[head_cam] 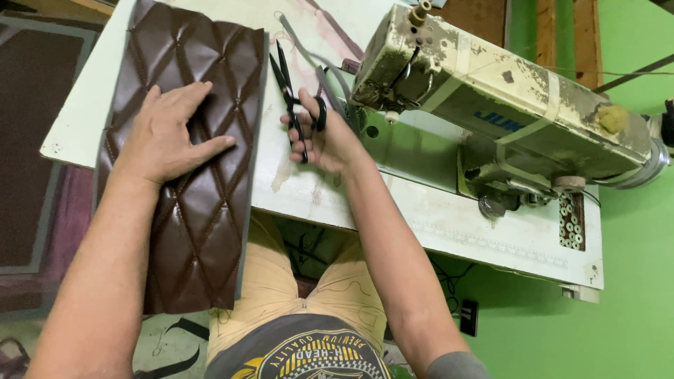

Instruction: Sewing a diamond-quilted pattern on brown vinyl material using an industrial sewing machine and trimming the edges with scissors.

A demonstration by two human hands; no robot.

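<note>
1. The quilted brown leatherette panel (186, 203) is laid on the left of the sewing table (435, 217), its near end hanging over the edge.
2. It is pinned flat under the left hand (168, 133), which is spread open, palm down.
3. Black scissors (295, 98) are gripped closed in the right hand (323, 137), fingers through the loops, blades pointed away.
4. A worn cream sewing machine (519, 105) is seen on the right; beside it, a small tray (572, 221) is filled with bobbins.

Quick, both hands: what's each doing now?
Left hand: open, flat on brown quilted leather panel.
Right hand: closed, holding black scissors.

green wall (632, 42), worn white table (435, 217), dark rug (35, 140).
</note>
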